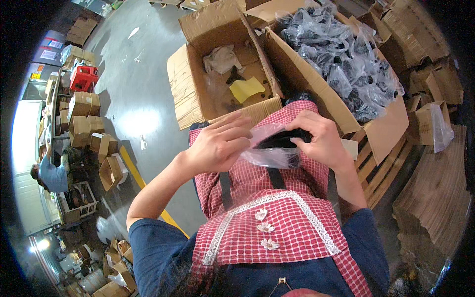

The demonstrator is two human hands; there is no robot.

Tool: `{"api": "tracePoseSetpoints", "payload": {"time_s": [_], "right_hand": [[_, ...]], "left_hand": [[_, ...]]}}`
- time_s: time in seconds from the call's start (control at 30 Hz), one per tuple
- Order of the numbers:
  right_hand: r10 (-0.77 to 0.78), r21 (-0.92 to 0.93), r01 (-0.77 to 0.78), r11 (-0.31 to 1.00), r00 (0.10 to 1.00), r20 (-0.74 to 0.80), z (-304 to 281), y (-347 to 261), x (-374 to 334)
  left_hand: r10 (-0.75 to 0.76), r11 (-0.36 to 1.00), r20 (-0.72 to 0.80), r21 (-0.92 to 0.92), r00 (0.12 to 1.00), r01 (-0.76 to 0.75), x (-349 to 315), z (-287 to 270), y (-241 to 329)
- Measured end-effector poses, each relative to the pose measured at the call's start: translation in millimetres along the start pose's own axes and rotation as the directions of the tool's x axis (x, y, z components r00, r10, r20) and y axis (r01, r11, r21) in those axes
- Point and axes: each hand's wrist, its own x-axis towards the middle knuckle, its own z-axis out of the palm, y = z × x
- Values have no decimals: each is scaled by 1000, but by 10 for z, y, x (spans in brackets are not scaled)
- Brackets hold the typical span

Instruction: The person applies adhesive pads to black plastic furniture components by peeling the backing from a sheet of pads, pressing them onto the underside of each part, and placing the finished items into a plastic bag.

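Observation:
Above my lap, a transparent plastic bag [272, 157] with a black item [281, 140] partly inside it spans the gap between my hands. My left hand [225, 142], slightly blurred, is closed at the bag's left side, with its fingers bent over the film. My right hand [319, 137] pinches the right side around the bag's opening, thumb and forefinger curled next to the black item. What kind of item it is cannot be made out. Beneath lies my red checked apron [267, 237] with white lace trim.
An open cardboard box [190, 81] ahead holds a yellow sheet [246, 89] and crumpled plastic. At its right, a larger box [311, 74] is heaped with bagged dark items [346, 64]. Flattened cardboard [430, 188] and a wooden pallet [378, 171] lie right. Another person [53, 173] is far left.

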Motion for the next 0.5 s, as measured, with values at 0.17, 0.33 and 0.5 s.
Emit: {"api": "tracePoseSetpoints", "payload": {"time_s": [0.17,0.33,0.5], "right_hand": [[-13,-109,58,992,927,375,125,-209,34],[-96,-45,159,986,771,630,265,-338,88],[-107,254,-120,960,680,726,19,-146,61]], "left_hand": [[37,994,27,-99,999,-34,68,-76,216],[28,984,-35,-172,999,-33,155,-141,367],[-86,870,-58,-490,995,47,-39,-176,445]]}}
